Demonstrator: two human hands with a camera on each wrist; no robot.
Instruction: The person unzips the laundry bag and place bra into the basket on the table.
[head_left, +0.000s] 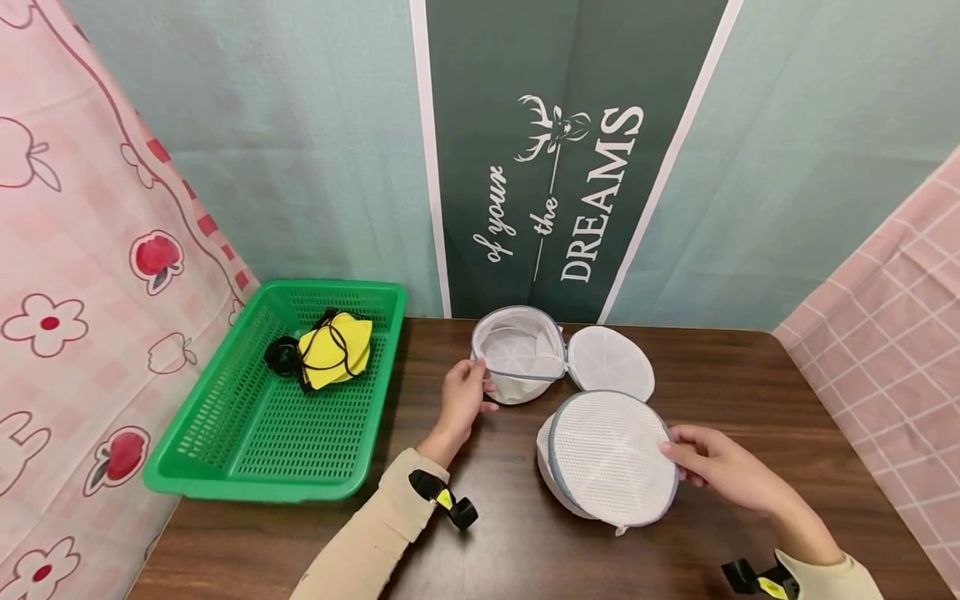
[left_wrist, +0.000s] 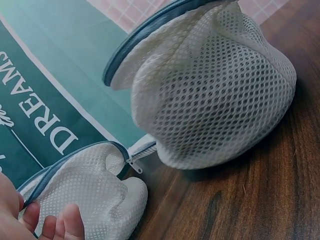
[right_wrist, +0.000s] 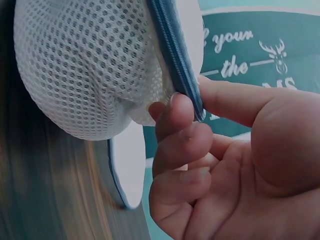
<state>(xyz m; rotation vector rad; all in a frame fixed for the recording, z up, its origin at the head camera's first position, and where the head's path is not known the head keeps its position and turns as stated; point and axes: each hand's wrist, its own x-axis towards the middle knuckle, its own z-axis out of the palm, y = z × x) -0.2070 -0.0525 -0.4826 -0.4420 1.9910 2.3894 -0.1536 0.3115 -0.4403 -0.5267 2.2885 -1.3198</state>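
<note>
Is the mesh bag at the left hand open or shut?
Open: its round lid lies out beside the mesh bag, whose hollow inside shows.

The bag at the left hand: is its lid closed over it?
No, the lid lies out to the side of the bag, whose mouth is open.

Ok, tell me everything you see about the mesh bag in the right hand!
The mesh bag is white, with a rounded, creased body that looks like soft netting. Its round lid, edged with a blue-grey band, tilts towards the head camera, and a small pale tab hangs from the edge. The right hand pinches that band, while the bag seems to rest on the brown table in front of the open bag.
</note>
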